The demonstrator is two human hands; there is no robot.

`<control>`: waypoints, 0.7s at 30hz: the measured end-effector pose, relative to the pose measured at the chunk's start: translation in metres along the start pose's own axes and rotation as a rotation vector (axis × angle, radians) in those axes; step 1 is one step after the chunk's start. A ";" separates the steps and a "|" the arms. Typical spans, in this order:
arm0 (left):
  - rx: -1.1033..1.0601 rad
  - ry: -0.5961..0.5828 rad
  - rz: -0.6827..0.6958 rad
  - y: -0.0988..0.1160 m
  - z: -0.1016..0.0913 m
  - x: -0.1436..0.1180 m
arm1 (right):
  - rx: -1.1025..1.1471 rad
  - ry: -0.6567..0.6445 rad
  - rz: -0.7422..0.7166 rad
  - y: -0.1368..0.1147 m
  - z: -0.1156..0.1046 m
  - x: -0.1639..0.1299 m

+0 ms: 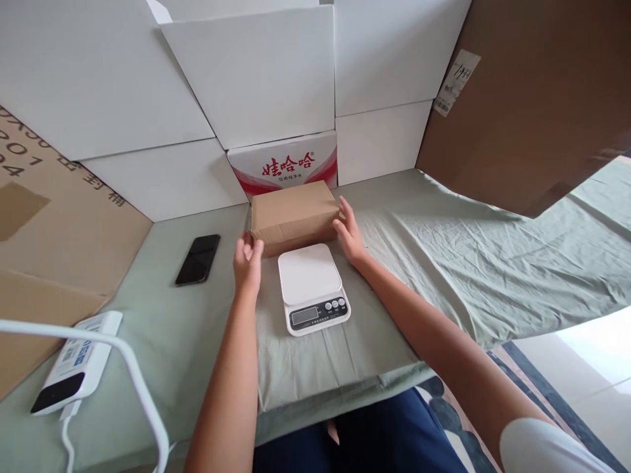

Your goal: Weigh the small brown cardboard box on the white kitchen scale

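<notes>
A brown paper-wrapped parcel [294, 215] lies on the green cloth-covered table [207, 328], just behind a white digital kitchen scale [312, 287]. My left hand [247, 259] touches the parcel's near left corner with its fingers curled. My right hand [350, 231] rests flat against the parcel's right end. Both hands hold the parcel between them. The scale's platform is bare and its display is dark.
A black phone [198, 259] lies left of the parcel. A white power bank [75, 370] with a white cable [133, 368] sits at the near left. White boxes [256, 72], a red-printed carton [284, 163] and brown cardboard [522, 98] wall in the back.
</notes>
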State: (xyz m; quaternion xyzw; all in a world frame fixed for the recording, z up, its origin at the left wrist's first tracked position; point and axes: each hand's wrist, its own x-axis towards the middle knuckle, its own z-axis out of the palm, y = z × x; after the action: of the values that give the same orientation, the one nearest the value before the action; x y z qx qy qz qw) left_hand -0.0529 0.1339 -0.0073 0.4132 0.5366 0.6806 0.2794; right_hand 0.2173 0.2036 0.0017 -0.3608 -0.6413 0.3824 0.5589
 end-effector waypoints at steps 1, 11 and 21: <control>-0.005 0.059 0.003 0.000 -0.007 0.004 | -0.012 0.042 -0.006 0.001 -0.005 0.001; -0.047 0.142 -0.063 -0.006 -0.019 0.010 | 0.010 0.046 0.112 0.004 -0.018 -0.004; 0.017 -0.094 0.070 0.026 0.013 -0.013 | -0.022 -0.100 -0.006 -0.009 -0.003 -0.011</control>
State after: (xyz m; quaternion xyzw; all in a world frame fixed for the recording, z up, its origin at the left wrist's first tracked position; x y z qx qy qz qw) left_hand -0.0338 0.1227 0.0149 0.4654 0.5138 0.6655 0.2767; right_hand 0.2215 0.1904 0.0051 -0.3452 -0.6739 0.3910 0.5232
